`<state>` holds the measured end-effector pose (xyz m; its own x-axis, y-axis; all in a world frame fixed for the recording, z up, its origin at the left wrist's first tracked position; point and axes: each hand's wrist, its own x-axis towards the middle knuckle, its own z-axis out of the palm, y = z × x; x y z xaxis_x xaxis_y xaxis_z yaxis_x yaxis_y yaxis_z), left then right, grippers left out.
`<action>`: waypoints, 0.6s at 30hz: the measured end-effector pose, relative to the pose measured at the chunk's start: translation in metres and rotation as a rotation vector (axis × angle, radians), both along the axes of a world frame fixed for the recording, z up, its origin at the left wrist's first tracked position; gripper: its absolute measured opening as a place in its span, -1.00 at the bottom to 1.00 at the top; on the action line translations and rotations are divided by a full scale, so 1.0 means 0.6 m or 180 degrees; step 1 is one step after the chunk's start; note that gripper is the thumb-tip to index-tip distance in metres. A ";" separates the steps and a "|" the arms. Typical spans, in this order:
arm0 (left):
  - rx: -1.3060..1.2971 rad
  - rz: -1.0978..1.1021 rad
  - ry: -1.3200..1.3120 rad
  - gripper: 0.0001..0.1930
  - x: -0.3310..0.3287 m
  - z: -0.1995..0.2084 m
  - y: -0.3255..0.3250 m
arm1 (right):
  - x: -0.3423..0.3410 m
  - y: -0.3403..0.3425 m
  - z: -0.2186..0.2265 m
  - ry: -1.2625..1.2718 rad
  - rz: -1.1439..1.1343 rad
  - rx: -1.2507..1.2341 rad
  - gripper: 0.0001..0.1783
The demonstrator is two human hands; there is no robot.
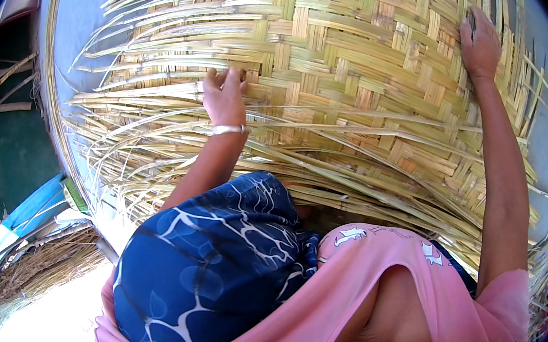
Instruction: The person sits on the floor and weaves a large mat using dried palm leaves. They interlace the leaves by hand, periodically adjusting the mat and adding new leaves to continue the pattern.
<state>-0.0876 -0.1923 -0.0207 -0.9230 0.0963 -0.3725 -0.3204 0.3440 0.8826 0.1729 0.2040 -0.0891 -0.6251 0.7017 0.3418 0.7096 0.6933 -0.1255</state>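
A large mat (334,47) of flat, split yellow-green cane strips, woven over and under, spreads out in front of me. Its loose strip ends (141,95) fan out on the left. My left hand (224,98), with a pale bangle at the wrist, has its fingers curled down on a strip where the weave meets those loose ends; its fingertips are partly hidden. Far to the right, my right hand (481,46) has bent fingers closed on the upright strips along the mat's right edge. Several long strips (355,161) lie slanted across the mat's near part.
Blue patterned cloth (204,268) covers my leg, close below the mat. A grey-blue surface (85,54) shows beneath the strips. To the left lie a heap of dry brown fibre (46,264) and a blue-and-white curved object (18,233).
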 end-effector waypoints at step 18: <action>-0.2463 -0.4363 0.1860 -0.48 0.119 0.066 -0.050 | 0.000 -0.156 0.081 -0.0202 0.1158 -0.0528 -0.51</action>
